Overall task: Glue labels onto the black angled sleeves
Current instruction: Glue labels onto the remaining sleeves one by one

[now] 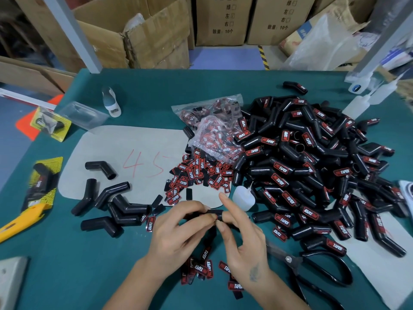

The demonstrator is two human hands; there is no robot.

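Note:
My left hand (178,229) and my right hand (241,238) together hold one black angled sleeve (212,214) above the green table, fingers curled round it; my right index finger sticks up. Several unlabelled black sleeves (111,206) lie to the left. A big heap of labelled sleeves (312,166) fills the right side. Loose red-and-black labels (199,175) are piled in the middle, and more labels (205,269) lie under my wrists. A small white glue bottle (243,196) stands just beyond my right hand.
Black scissors (312,269) lie at the right front. A plastic bag of labels (212,121) sits behind the loose pile. A yellow utility knife (20,222) and packaged sleeves (42,184) are at the left edge. Cardboard boxes (143,36) stand beyond the table.

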